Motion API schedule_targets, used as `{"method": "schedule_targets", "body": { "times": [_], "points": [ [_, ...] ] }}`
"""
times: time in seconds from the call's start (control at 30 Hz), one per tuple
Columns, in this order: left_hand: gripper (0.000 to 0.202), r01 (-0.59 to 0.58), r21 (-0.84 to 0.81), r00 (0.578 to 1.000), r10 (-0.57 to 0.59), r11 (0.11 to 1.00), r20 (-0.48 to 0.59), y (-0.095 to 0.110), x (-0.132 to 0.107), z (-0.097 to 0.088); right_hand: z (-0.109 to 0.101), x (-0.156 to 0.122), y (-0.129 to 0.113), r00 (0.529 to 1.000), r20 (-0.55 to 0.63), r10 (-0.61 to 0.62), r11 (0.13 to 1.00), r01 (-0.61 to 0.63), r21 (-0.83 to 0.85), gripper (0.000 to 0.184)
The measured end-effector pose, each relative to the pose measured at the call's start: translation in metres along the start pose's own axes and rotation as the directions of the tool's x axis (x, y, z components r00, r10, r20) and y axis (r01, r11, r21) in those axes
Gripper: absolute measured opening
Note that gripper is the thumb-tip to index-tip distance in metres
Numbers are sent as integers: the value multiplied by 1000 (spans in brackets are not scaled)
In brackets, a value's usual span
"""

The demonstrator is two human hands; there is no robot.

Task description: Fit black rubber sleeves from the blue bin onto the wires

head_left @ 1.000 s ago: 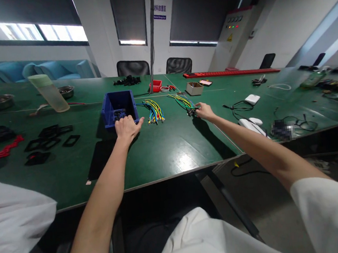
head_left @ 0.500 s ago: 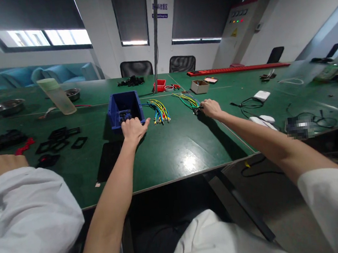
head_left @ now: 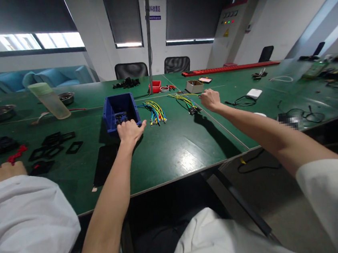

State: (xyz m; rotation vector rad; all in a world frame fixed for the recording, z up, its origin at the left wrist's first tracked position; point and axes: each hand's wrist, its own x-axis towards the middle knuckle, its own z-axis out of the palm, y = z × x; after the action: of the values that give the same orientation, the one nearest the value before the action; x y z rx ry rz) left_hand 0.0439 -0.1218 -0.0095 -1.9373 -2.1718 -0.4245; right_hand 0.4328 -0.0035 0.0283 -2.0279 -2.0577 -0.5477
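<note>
My left hand (head_left: 130, 132) rests at the near rim of a blue plastic bin (head_left: 107, 119), fingers curled over its edge and thumb pointing right. Dark small parts (head_left: 121, 117) lie inside the bin. My right hand (head_left: 211, 99) is closed and raised a little above the table, pinching one end of a yellow cable (head_left: 194, 94). That cable runs back into a bundle of yellow, green and blue cables (head_left: 185, 100) with dark ends. Between my hands lies a second cable bundle (head_left: 157, 111), its lugs facing me.
A co-worker's hand (head_left: 3, 175) and white sleeve (head_left: 30, 213) are at the left, near black frames (head_left: 47, 149). A tilted bottle (head_left: 50, 100), a red box (head_left: 155, 86), a cardboard box (head_left: 194, 86) and a pole (head_left: 149, 44) stand farther back. A black flat panel (head_left: 105, 163) lies beside my left forearm.
My right hand has lifted off the dark ends of the right bundle, drawing up a yellow cable end. My left hand stays at the bin. The view has shifted slightly right.
</note>
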Motion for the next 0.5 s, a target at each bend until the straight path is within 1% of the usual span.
{"method": "schedule_targets", "body": {
  "times": [0.1, 0.17, 0.27, 0.37, 0.43, 0.5],
  "points": [
    [85, 1, 6, 1000, -1, 1000, -10, 0, 0, 1, 6, 6, 7, 979, 16, 205, 976, -206, 74, 40],
    [84, -4, 7, 1000, 5, 1000, -22, 0, 1, 1, 10, 5, 9, 958, 45, 282, 948, -286, 140, 39],
    [80, 1, 7, 1000, -1, 1000, -27, 0, 1, 1, 16, 2, 5, 927, 104, 361, 896, -375, 237, 39],
    [71, 18, -2, 999, -18, 1000, -44, 1, 0, 0, 21, -2, -4, 889, 156, 431, 840, -458, 293, 38],
    [65, 21, -13, 998, -22, 1000, -65, 1, 0, 0, 26, -4, -11, 875, 181, 449, 819, -484, 309, 37],
    [59, 24, -21, 996, -25, 999, -80, 0, 1, 0, 32, -5, -18, 872, 204, 445, 816, -489, 309, 37]
  ]
}}
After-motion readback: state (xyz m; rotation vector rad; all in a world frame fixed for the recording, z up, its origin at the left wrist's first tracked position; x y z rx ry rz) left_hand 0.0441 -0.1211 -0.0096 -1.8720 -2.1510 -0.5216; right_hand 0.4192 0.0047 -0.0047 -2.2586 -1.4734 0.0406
